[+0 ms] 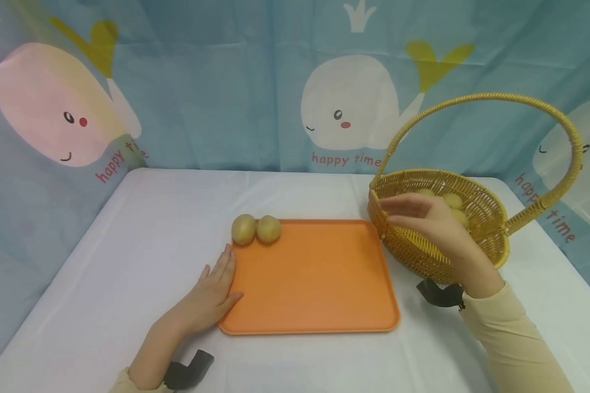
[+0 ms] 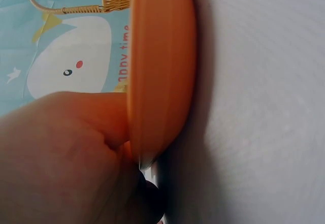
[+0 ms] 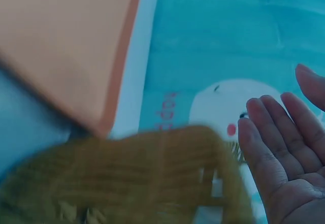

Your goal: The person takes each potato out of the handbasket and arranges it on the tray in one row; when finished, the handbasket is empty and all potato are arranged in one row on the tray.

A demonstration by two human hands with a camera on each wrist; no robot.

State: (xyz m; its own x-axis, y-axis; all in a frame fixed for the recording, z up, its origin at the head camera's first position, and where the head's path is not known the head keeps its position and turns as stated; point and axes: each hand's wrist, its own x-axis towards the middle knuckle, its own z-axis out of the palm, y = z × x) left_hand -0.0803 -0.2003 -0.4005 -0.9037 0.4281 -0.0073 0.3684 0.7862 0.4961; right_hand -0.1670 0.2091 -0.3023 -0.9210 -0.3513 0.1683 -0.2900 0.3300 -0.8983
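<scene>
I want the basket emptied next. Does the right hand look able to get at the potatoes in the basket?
Probably yes: the right hand hangs open at the rim of the basket, the potatoes lie uncovered just beyond its fingers, and the arched handle leaves the way free.

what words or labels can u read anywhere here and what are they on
"happy time" in red letters under the white whale on the backdrop cloth.
"happy time", partly folded, under the pink whale at the left.
"happy time", cut by the basket handle, under the whale at the right.
Only part of the same words shows in the left wrist view; blurred in the right wrist view.
No text on the tray, basket or potatoes.
</scene>
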